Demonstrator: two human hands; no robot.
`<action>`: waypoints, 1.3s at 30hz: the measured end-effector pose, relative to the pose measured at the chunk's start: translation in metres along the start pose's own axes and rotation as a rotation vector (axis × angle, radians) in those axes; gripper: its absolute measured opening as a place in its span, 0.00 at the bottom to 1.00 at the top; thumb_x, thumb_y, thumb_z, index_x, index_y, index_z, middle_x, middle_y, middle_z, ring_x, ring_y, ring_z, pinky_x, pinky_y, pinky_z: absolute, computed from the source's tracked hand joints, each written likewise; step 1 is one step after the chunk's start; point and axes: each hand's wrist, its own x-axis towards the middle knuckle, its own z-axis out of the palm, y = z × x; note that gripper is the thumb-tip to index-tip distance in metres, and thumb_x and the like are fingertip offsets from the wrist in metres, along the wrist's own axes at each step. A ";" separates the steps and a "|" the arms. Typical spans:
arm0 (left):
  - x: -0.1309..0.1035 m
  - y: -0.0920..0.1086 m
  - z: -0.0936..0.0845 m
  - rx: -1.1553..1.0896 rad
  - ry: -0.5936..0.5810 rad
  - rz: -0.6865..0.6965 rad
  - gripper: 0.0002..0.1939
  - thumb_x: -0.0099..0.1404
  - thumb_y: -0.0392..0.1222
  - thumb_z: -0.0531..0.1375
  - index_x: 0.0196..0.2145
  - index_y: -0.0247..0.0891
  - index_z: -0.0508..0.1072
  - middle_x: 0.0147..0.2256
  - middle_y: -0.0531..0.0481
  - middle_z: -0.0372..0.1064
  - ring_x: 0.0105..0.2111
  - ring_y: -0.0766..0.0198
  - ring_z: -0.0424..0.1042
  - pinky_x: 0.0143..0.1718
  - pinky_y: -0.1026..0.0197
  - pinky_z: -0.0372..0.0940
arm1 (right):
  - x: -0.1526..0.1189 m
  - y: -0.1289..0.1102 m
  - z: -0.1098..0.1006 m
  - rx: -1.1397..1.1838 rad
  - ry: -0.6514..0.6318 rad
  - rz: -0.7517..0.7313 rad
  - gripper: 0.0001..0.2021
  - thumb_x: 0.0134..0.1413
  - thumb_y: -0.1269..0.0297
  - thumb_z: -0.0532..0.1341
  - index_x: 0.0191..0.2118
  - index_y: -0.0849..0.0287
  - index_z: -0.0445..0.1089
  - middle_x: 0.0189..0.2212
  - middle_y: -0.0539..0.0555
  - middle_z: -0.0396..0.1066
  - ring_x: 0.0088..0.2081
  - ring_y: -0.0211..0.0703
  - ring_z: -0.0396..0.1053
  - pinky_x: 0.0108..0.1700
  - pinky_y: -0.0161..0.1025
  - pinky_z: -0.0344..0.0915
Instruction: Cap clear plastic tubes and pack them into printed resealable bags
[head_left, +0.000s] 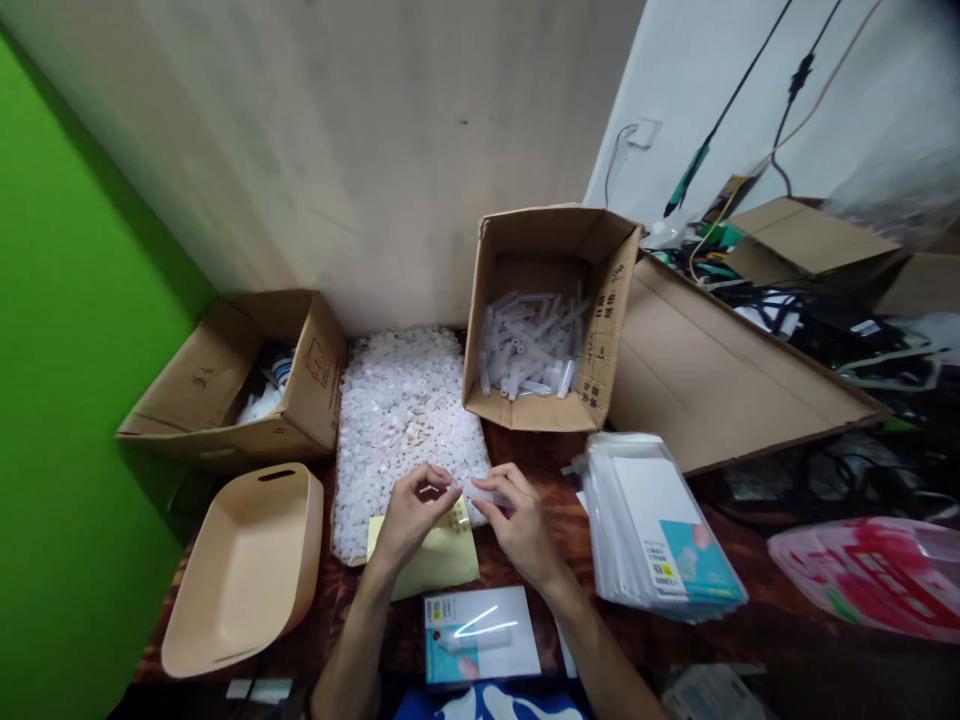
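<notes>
My right hand (pixel 521 525) is closed around a short translucent plastic tube (pixel 489 491), whose end points toward my left hand. The thumb and index finger of my left hand (pixel 409 517) are pinched close together facing the tube; whatever sits between them is too small to make out. Both hands hover over the near edge of a shallow tray (pixel 335 500) heaped with small white plastic pieces (pixel 405 400). Below them lies a yellow paper sheet (pixel 427 570). Closer to my body is a flat package (pixel 484 640) with a printed card and a tube on it.
Behind, a tilted cardboard box (pixel 540 410) holds many translucent tubes (pixel 529 345). A stack of clear-wrapped cards (pixel 652 530) stands right. At left are a beige plastic bin (pixel 225 590) and another cardboard box (pixel 202 390). A pink bag (pixel 870 575) and cables lie far right.
</notes>
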 end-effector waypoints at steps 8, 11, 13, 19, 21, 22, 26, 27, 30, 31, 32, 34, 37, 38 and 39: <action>-0.021 0.006 0.008 -0.158 0.065 -0.207 0.14 0.54 0.46 0.72 0.35 0.35 0.80 0.34 0.46 0.79 0.35 0.58 0.78 0.41 0.58 0.72 | -0.007 0.002 0.000 0.143 -0.038 0.035 0.06 0.61 0.68 0.63 0.42 0.56 0.76 0.39 0.54 0.70 0.43 0.45 0.71 0.44 0.39 0.67; -0.025 0.008 0.007 -0.091 0.124 -0.189 0.10 0.52 0.44 0.73 0.30 0.35 0.82 0.31 0.45 0.79 0.34 0.57 0.77 0.40 0.58 0.71 | -0.008 0.004 -0.004 0.184 -0.099 0.030 0.04 0.60 0.67 0.64 0.41 0.56 0.76 0.38 0.53 0.70 0.41 0.44 0.71 0.43 0.39 0.67; -0.025 0.011 0.007 -0.025 0.116 -0.112 0.06 0.53 0.42 0.72 0.27 0.37 0.82 0.31 0.46 0.78 0.34 0.57 0.76 0.40 0.58 0.70 | -0.009 0.005 -0.006 0.207 -0.121 0.021 0.03 0.60 0.67 0.65 0.40 0.57 0.75 0.37 0.53 0.70 0.40 0.44 0.71 0.42 0.39 0.68; -0.026 0.013 0.014 0.032 0.039 -0.036 0.06 0.53 0.41 0.71 0.23 0.39 0.81 0.26 0.48 0.76 0.30 0.59 0.74 0.34 0.60 0.68 | -0.014 0.005 -0.014 0.226 -0.106 -0.022 0.02 0.59 0.69 0.65 0.34 0.58 0.71 0.33 0.52 0.69 0.37 0.44 0.70 0.38 0.38 0.67; -0.027 0.009 0.018 -0.039 0.034 -0.060 0.08 0.53 0.41 0.72 0.21 0.38 0.79 0.24 0.48 0.75 0.28 0.61 0.74 0.32 0.61 0.68 | -0.014 0.003 -0.017 0.199 -0.120 -0.045 0.03 0.59 0.71 0.64 0.33 0.58 0.70 0.32 0.52 0.68 0.36 0.44 0.69 0.38 0.38 0.65; -0.028 0.007 0.020 -0.065 0.029 -0.062 0.09 0.52 0.41 0.72 0.20 0.38 0.79 0.24 0.49 0.75 0.28 0.61 0.73 0.32 0.62 0.68 | -0.014 0.003 -0.019 0.189 -0.131 -0.053 0.04 0.59 0.71 0.64 0.33 0.58 0.70 0.32 0.52 0.68 0.36 0.44 0.69 0.37 0.38 0.64; -0.032 0.003 0.025 -0.068 0.009 -0.010 0.11 0.54 0.43 0.72 0.20 0.37 0.77 0.24 0.49 0.74 0.28 0.62 0.74 0.31 0.63 0.68 | -0.013 0.002 -0.020 0.203 -0.151 -0.065 0.04 0.58 0.72 0.64 0.33 0.58 0.70 0.32 0.52 0.67 0.35 0.43 0.68 0.37 0.38 0.62; -0.032 0.004 0.025 -0.047 0.006 0.014 0.12 0.55 0.43 0.72 0.20 0.37 0.77 0.24 0.49 0.75 0.28 0.62 0.74 0.31 0.63 0.68 | -0.013 0.003 -0.020 0.215 -0.146 -0.062 0.04 0.58 0.71 0.64 0.33 0.58 0.70 0.32 0.52 0.67 0.35 0.43 0.68 0.37 0.38 0.62; -0.022 0.012 0.019 0.079 -0.031 0.114 0.10 0.60 0.44 0.69 0.24 0.38 0.79 0.27 0.48 0.77 0.30 0.61 0.75 0.33 0.62 0.69 | -0.008 0.004 -0.015 0.262 -0.113 -0.026 0.03 0.59 0.69 0.64 0.34 0.58 0.70 0.33 0.52 0.67 0.36 0.43 0.68 0.37 0.37 0.63; -0.014 0.015 0.013 0.159 -0.080 0.151 0.09 0.62 0.44 0.68 0.26 0.38 0.80 0.29 0.48 0.78 0.31 0.60 0.76 0.35 0.62 0.69 | -0.005 0.004 -0.012 0.275 -0.092 -0.007 0.03 0.59 0.68 0.64 0.34 0.58 0.70 0.33 0.52 0.67 0.36 0.43 0.68 0.38 0.37 0.63; -0.004 0.018 0.006 0.276 -0.129 0.183 0.07 0.64 0.43 0.67 0.29 0.39 0.81 0.31 0.47 0.79 0.33 0.60 0.77 0.37 0.61 0.70 | -0.003 0.004 -0.009 0.286 -0.065 0.013 0.03 0.59 0.68 0.65 0.34 0.58 0.71 0.33 0.52 0.67 0.36 0.43 0.68 0.38 0.37 0.63; 0.019 0.021 -0.015 0.584 -0.204 0.215 0.06 0.67 0.41 0.63 0.34 0.40 0.81 0.36 0.47 0.79 0.37 0.59 0.78 0.40 0.61 0.70 | 0.003 0.003 -0.003 0.301 0.000 0.041 0.03 0.59 0.67 0.65 0.34 0.58 0.71 0.33 0.51 0.67 0.37 0.43 0.68 0.39 0.37 0.63; 0.052 0.016 -0.046 0.928 -0.073 0.200 0.08 0.68 0.34 0.60 0.38 0.39 0.80 0.41 0.43 0.78 0.40 0.56 0.77 0.43 0.58 0.67 | 0.007 0.002 0.003 0.319 0.068 0.055 0.02 0.58 0.67 0.65 0.35 0.58 0.71 0.34 0.52 0.67 0.38 0.43 0.69 0.41 0.37 0.63; 0.060 0.013 -0.053 0.980 -0.054 0.192 0.08 0.66 0.31 0.60 0.37 0.38 0.79 0.41 0.43 0.78 0.40 0.55 0.76 0.43 0.57 0.67 | 0.007 0.002 0.003 0.322 0.079 0.057 0.02 0.58 0.67 0.65 0.35 0.58 0.71 0.35 0.52 0.68 0.39 0.43 0.69 0.41 0.37 0.63; 0.065 0.008 -0.058 1.010 -0.054 0.188 0.08 0.65 0.29 0.60 0.36 0.38 0.79 0.40 0.42 0.77 0.40 0.54 0.76 0.43 0.56 0.66 | 0.007 0.002 0.003 0.321 0.085 0.061 0.02 0.58 0.67 0.65 0.34 0.58 0.71 0.35 0.51 0.68 0.39 0.43 0.69 0.42 0.37 0.63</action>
